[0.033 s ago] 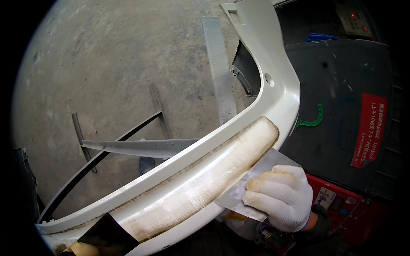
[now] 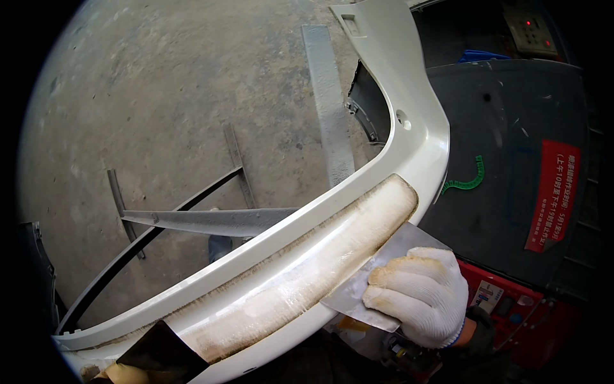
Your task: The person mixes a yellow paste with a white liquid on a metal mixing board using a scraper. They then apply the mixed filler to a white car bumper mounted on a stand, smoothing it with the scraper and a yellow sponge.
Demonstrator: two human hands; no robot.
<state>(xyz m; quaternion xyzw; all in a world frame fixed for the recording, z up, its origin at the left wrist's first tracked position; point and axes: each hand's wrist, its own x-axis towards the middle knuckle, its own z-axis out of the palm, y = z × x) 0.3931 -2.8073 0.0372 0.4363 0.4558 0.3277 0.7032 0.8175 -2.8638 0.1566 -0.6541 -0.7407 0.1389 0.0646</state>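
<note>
My gloved right hand (image 2: 419,294) is closed on a flat metal scraper (image 2: 358,291), whose long edge lies at the near side of a white car bumper (image 2: 430,131). A long, pale beige patch (image 2: 281,301) with rough brown borders runs along the bumper, shiny in its middle. At the lower left, a dark square plate (image 2: 163,352) covers part of the bumper, with a smooth yellowish lump (image 2: 125,373) on it. Only a stained fingertip of my left hand (image 2: 89,371) shows, at the plate's edge; the rest is cut off by the picture's rim.
Beyond the bumper, a grey metal stand (image 2: 211,219) and a pale beam (image 2: 326,96) stand over the concrete floor (image 2: 160,96). To the right are a dark panel (image 2: 505,121) with a red label (image 2: 553,195), a green curved strip (image 2: 470,182) and a red case (image 2: 511,307).
</note>
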